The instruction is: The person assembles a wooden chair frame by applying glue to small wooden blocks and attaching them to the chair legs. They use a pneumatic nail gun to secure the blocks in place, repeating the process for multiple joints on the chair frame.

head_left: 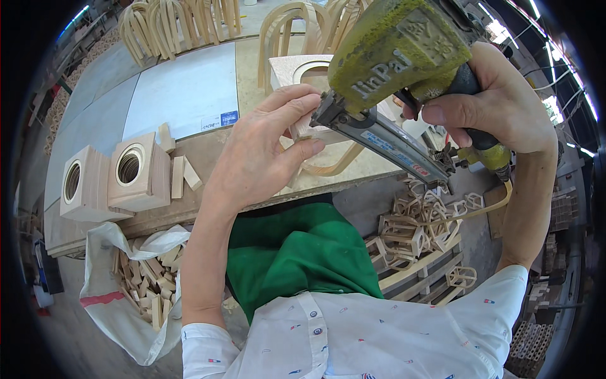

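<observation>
My right hand (505,104) is wrapped round the grip of a worn yellow-green pneumatic nail gun (394,57). The gun's long grey magazine (394,146) slants down to the right, and an air hose (505,192) joins the handle's end. Its nose meets a pale wooden piece (304,128), pinched between the thumb and fingers of my left hand (252,155). Part of that piece is hidden by my fingers and the nose. Just behind stands a wooden panel with a round opening (278,69), and a bent wooden frame (341,163) shows below the gun.
Left on the workbench (183,95) stand stacked square wooden rings (139,174) beside loose wood strips (178,177). Bent wooden frames (170,28) line the back. A white sack (101,278) of offcuts sits below the bench edge. More frames (416,234) pile up at lower right.
</observation>
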The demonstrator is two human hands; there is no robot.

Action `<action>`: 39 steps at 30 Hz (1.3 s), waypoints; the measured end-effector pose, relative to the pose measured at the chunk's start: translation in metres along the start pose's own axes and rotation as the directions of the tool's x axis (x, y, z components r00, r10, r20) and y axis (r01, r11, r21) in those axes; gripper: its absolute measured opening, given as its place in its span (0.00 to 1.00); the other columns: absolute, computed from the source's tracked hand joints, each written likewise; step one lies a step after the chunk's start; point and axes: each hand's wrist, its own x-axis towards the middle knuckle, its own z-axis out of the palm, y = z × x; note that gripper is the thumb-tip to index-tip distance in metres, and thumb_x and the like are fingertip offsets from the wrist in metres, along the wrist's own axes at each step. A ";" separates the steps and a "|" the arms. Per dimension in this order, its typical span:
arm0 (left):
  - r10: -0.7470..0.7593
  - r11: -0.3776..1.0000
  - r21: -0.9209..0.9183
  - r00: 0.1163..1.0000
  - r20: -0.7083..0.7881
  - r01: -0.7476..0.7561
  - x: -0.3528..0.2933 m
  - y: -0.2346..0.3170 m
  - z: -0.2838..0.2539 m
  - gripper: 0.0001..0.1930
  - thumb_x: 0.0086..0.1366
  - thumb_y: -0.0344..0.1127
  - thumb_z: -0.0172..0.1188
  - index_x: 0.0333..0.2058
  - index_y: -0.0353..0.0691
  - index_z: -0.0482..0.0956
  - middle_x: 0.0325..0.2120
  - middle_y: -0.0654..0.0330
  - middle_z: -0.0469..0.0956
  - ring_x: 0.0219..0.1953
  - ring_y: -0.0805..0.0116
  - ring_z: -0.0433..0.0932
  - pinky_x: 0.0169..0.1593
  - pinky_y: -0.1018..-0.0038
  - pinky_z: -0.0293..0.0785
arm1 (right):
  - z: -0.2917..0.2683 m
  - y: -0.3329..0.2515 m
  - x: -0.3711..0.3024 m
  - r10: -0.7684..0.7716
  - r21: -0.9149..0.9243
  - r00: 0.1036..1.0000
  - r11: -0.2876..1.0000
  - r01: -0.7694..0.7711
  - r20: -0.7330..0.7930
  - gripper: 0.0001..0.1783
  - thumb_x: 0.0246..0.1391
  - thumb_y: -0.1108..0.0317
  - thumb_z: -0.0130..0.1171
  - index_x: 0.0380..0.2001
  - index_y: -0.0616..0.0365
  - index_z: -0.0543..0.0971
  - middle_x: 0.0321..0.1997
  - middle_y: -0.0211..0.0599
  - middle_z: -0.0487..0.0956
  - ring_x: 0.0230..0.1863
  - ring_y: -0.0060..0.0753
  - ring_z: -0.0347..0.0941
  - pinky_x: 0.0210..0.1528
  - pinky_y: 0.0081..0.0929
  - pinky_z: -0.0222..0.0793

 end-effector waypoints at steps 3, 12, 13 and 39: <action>0.028 0.999 -0.015 1.000 -0.004 -0.028 0.004 0.001 0.005 0.25 0.51 0.30 0.68 0.46 0.22 0.74 0.44 0.51 0.74 0.39 0.64 0.75 0.44 0.71 0.73 | -0.001 -0.003 -0.006 0.023 0.001 1.000 1.000 -0.023 -0.020 0.13 0.46 0.78 0.63 0.38 0.69 0.78 0.31 0.38 0.81 0.14 0.18 0.67 0.16 0.17 0.64; 0.046 0.996 0.073 0.999 -0.018 -0.045 -0.001 -0.001 0.002 0.23 0.54 0.31 0.65 0.49 0.30 0.76 0.51 0.55 0.76 0.38 0.59 0.79 0.33 0.72 0.76 | 0.004 -0.004 -0.001 -0.027 0.013 1.000 1.000 0.027 -0.001 0.14 0.48 0.78 0.63 0.40 0.68 0.77 0.31 0.38 0.81 0.14 0.17 0.67 0.15 0.16 0.63; 0.044 0.997 0.068 0.999 -0.016 -0.043 -0.001 -0.001 0.001 0.23 0.54 0.31 0.65 0.49 0.30 0.76 0.50 0.55 0.76 0.38 0.59 0.79 0.33 0.72 0.76 | 0.005 -0.005 -0.002 -0.021 0.015 1.000 1.000 0.022 -0.011 0.14 0.48 0.78 0.63 0.40 0.68 0.76 0.31 0.38 0.81 0.14 0.17 0.68 0.15 0.16 0.63; 0.033 0.997 0.073 0.985 -0.172 -0.021 0.013 -0.020 0.014 0.26 0.53 0.34 0.70 0.50 0.41 0.71 0.53 0.55 0.72 0.42 0.61 0.78 0.42 0.71 0.76 | 0.034 0.197 -0.008 0.287 0.280 0.871 0.943 -0.182 -0.399 0.17 0.45 0.68 0.63 0.38 0.64 0.73 0.25 0.34 0.76 0.24 0.26 0.72 0.30 0.24 0.68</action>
